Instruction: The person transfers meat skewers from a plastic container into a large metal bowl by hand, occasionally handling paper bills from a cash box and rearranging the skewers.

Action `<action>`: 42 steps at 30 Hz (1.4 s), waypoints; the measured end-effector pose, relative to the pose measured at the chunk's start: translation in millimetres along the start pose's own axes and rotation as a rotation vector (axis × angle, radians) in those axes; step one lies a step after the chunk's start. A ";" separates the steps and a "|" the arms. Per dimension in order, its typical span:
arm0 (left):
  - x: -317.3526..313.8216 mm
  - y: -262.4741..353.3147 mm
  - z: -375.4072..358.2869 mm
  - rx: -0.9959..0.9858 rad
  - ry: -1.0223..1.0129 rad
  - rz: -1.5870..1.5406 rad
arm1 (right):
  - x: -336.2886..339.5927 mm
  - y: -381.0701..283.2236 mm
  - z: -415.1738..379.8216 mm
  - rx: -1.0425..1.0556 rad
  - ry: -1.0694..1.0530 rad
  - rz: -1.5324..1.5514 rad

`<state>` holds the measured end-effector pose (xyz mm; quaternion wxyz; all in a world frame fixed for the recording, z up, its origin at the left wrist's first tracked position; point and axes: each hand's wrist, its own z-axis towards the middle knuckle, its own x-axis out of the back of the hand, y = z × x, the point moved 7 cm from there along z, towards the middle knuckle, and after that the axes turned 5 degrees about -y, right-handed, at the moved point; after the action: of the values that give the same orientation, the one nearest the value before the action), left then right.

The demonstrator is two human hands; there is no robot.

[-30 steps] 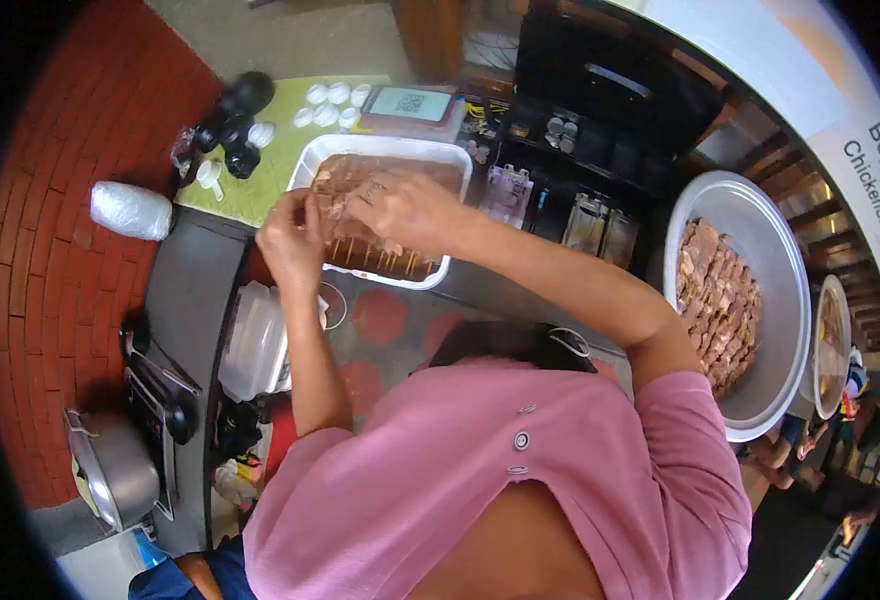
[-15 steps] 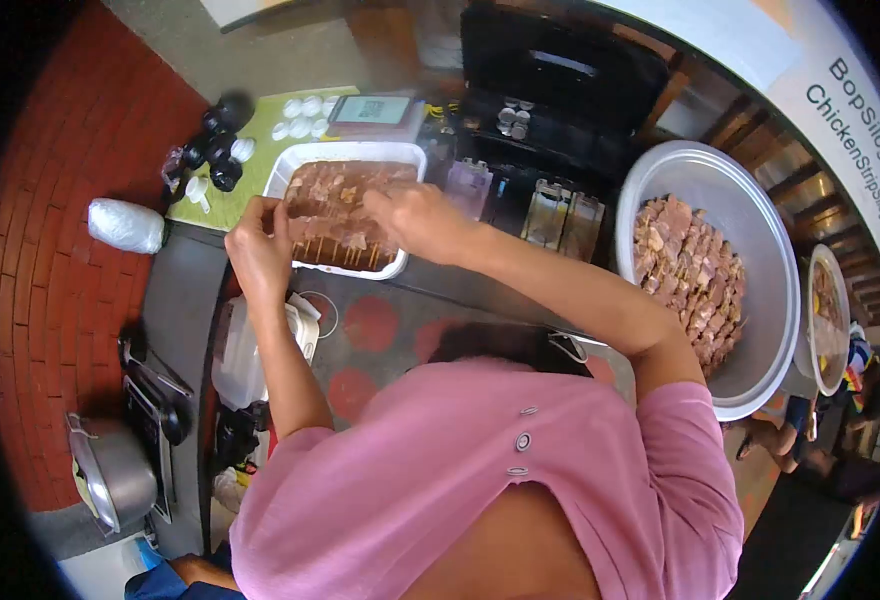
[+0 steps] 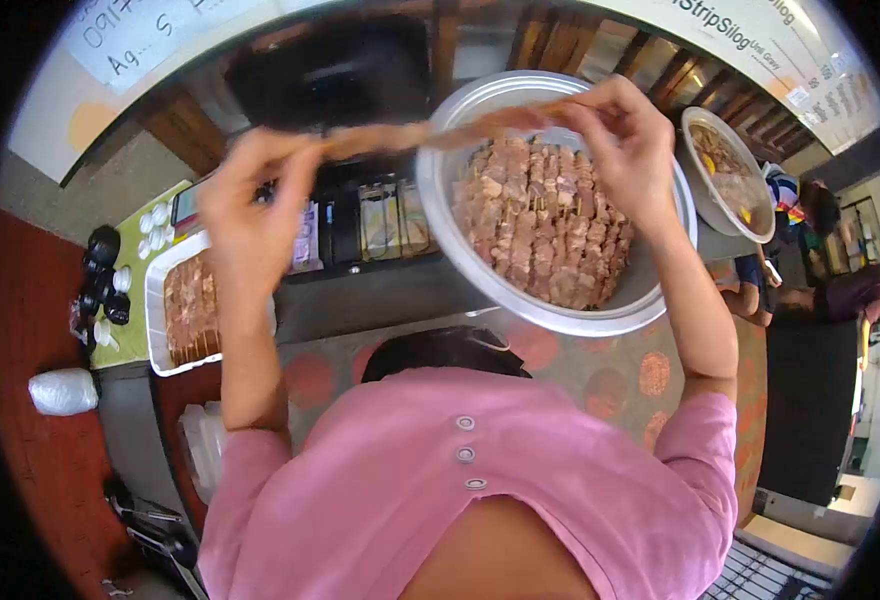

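Observation:
Stretched level between both hands is a meat skewer (image 3: 395,138), blurred by motion. My left hand (image 3: 258,200) pinches one end, above and beside the white tray (image 3: 156,330), which holds more skewered meat (image 3: 190,310). At the other end my right hand (image 3: 630,150) grips the skewer with thumb and fingers, over the far right part of a large grey basin (image 3: 665,285). Rows of meat skewers (image 3: 550,225) lie side by side inside that basin. The held skewer crosses above the basin's far left rim.
A smaller bowl (image 3: 735,215) with meat and liquid stands right of the basin. Behind the counter (image 3: 350,310) is an open black case (image 3: 335,70) with banknotes (image 3: 395,220). Black bottles (image 3: 105,270) and white lids (image 3: 155,225) sit far left. People stand at the far right.
Both hands have moved from the white tray, bringing up a meat skewer. My right hand is now over the basin, and the view has swung right.

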<state>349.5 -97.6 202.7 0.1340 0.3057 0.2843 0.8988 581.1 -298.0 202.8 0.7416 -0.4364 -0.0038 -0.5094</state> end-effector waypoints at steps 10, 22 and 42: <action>-244.2 14.3 47.0 -0.448 -0.468 0.017 | 34.3 118.0 -52.6 0.031 -0.237 -0.634; -348.3 -28.7 -9.8 -0.851 -0.633 0.409 | -27.6 157.6 -77.9 0.445 -0.524 -0.856; -377.3 -37.8 -59.7 -0.909 -0.984 0.219 | -76.5 220.2 -144.6 0.348 -1.037 -0.943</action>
<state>608.0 -249.3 -37.2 0.2709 0.6194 -0.2484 0.6937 647.9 -312.6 -62.8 0.4045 -0.4495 -0.6242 -0.4947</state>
